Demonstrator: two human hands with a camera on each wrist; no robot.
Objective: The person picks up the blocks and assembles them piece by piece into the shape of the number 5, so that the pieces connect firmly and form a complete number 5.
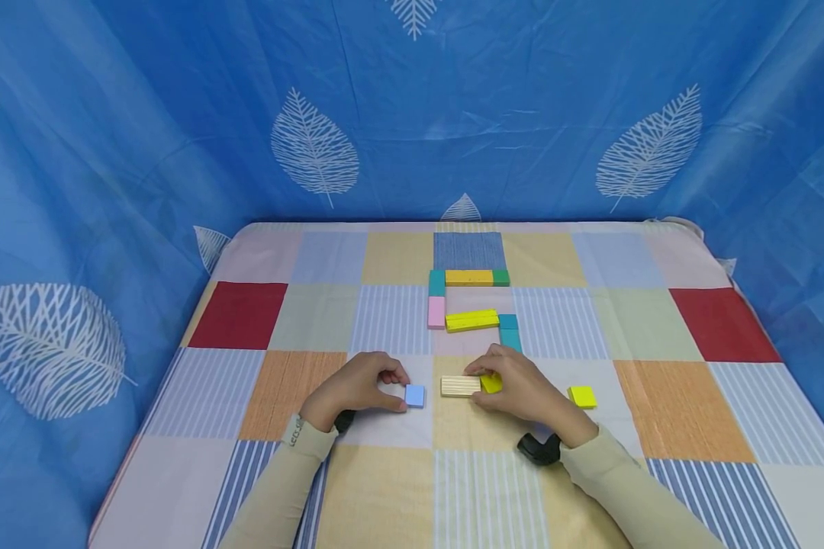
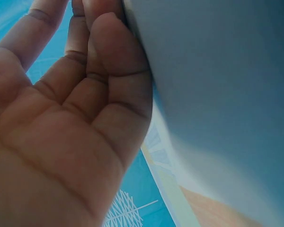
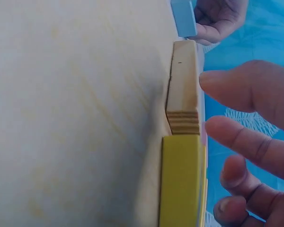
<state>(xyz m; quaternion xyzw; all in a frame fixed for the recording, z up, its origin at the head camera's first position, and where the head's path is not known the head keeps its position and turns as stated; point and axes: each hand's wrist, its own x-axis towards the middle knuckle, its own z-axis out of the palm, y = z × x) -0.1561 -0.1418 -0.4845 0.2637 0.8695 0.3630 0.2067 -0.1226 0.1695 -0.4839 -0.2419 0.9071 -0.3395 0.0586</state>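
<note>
My left hand (image 1: 361,385) pinches a small light blue block (image 1: 415,396) between thumb and forefinger, at the block's left end. In the left wrist view its curled fingers (image 2: 123,52) show, and the block does not. My right hand (image 1: 518,385) is over a ridged natural wood block (image 1: 457,386) and a yellow block (image 1: 489,383) that lies end to end with it, partly covered by the hand. Seen from the right wrist, the thumb and bent fingers stand apart beside the wood block (image 3: 183,78) and yellow block (image 3: 181,179), without closing round either.
Further back, teal (image 1: 437,283), orange (image 1: 469,278), green (image 1: 500,278), pink (image 1: 436,313) and yellow blocks (image 1: 471,320) form an angular line, with more teal blocks (image 1: 510,333) at its right. A loose yellow block (image 1: 582,396) lies by my right wrist. A patchwork cloth (image 1: 384,496) covers the table; blue curtains (image 1: 522,114) surround it.
</note>
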